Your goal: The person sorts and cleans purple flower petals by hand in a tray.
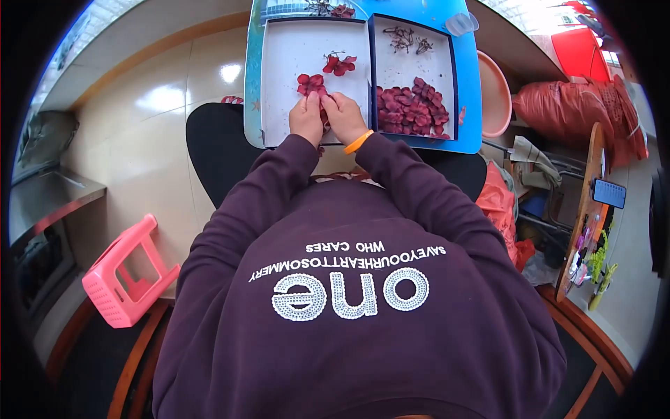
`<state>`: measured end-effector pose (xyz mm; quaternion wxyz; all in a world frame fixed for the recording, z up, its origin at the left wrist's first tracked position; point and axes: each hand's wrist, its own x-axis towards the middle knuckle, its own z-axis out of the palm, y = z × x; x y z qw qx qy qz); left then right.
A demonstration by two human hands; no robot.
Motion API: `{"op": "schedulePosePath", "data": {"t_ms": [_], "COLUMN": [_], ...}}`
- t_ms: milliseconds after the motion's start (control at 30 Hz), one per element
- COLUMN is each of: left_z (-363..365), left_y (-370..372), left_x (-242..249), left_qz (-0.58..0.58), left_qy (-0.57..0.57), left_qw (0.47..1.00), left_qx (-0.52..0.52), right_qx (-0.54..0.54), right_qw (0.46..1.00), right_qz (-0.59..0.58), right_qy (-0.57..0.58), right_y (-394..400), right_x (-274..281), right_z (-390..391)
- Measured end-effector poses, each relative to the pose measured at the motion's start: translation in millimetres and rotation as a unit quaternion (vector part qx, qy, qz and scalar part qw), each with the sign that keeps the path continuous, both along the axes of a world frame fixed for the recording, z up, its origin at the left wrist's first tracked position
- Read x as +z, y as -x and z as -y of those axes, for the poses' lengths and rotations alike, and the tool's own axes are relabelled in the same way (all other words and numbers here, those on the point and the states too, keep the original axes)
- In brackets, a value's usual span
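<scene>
Over the left white tray [286,70], my left hand [306,120] and my right hand [344,120] meet with fingers closed. A dark red artificial flower [311,84] shows at their fingertips, and both hands seem to grip it; their thumbs lie close together. The exact grip is partly hidden by the hands. Just beyond lies another red flower [339,65] with thin dark stems. The right tray [415,66], dark-edged, contains a heap of dark red flowers [412,108] at its near end. Bare brown stems [401,38] are at its far end.
Both trays rest on a blue table [469,84]. A clear plastic cup [460,24] lies at the back right. A pink basin [494,94] is beside the table, near a red sack [565,108]. On the floor at left is a pink stool [129,272].
</scene>
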<state>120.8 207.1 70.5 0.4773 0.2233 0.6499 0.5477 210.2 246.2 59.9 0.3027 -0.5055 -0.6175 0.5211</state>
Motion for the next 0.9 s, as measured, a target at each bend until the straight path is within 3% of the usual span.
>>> {"op": "schedulePosePath", "data": {"t_ms": [67,233,367,567,733,900], "left_z": [-1,-4,-1,-5,-11,-9], "left_y": [-1,-2,-6,-2,-4,-8], "left_x": [-3,-17,-19,-3,-13,-4], "left_qz": [0.003,-0.078,-0.138,-0.147,-0.172,-0.121], "left_qy": [0.006,-0.057,-0.07,0.008,-0.08,-0.093], "left_qw": [1.0,0.995,0.988,0.988,0.981,0.988], "left_qx": [0.004,0.033,-0.015,-0.046,0.03,0.034], "right_qx": [0.003,-0.002,-0.052,-0.03,-0.036,-0.035], "right_qw": [1.0,0.992,0.997,0.994,0.999,0.993], "right_qz": [0.024,-0.078,-0.008,0.073,-0.019,0.024], "right_qy": [-0.02,0.097,-0.059,-0.074,0.028,-0.108], "right_y": [-1,0,1,4,0,5], "right_x": [1,15,10,12,7,6], "right_z": [2,6,2,-3,-9,-1]}}
